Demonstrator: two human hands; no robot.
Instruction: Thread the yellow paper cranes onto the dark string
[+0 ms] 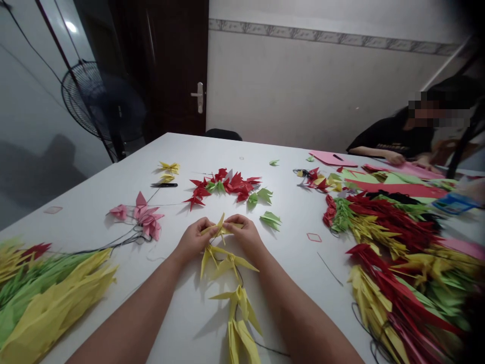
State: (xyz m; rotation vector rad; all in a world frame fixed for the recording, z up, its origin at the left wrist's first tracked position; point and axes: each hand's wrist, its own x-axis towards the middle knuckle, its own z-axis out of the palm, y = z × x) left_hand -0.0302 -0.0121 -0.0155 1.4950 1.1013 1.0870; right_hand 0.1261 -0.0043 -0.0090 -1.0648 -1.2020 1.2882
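Observation:
My left hand [195, 237] and my right hand [243, 231] meet over the middle of the white table. Between them they pinch a yellow folded paper crane [219, 230] by its two wings, its tip pointing up. Below it, several more yellow cranes [232, 260] hang together on a dark cord [237, 308] that runs toward me between my forearms. Just beyond my hands lies an arc of red paper cranes [237, 184] with green ones [252, 200] beside it. Pink cranes [149, 220] lie to the left of my left hand.
Strung cranes in yellow and green [60, 298] lie at the left edge. Large colourful bundles [394, 222] cover the right side. Black scissors [164, 185] and a long needle [329, 268] rest on the table [288, 283]. A person [397, 136] handles pink paper at the far right.

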